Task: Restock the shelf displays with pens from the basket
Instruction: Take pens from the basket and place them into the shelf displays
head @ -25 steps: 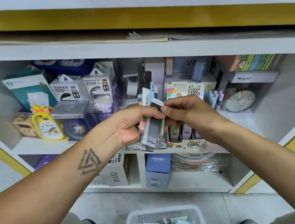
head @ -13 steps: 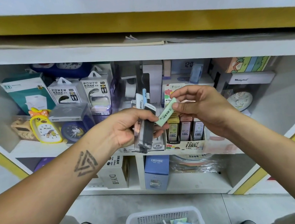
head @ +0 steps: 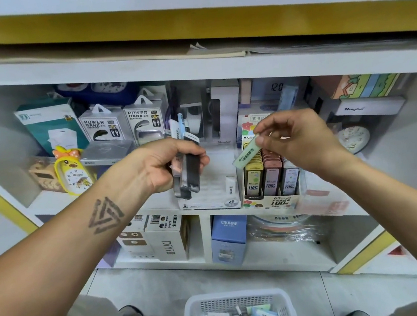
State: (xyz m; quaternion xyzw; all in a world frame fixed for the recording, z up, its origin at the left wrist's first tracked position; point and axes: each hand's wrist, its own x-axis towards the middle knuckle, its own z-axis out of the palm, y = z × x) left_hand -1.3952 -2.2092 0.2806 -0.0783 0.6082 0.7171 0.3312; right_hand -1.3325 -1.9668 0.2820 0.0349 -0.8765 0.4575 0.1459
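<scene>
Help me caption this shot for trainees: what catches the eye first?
Mid-frame, the left hand grips a bundle of dark cases, while the right hand pinches one pale green case above the colourful display box on the shelf. A yellow duck clock stands at left, and a white basket sits on the floor below.

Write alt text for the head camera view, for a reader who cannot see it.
A person's right hand pinches a pale green case above a display box of similar cases on a shop shelf, while the left hand grips a bundle of dark cases. A white basket holding more stock sits on the floor below.
</scene>
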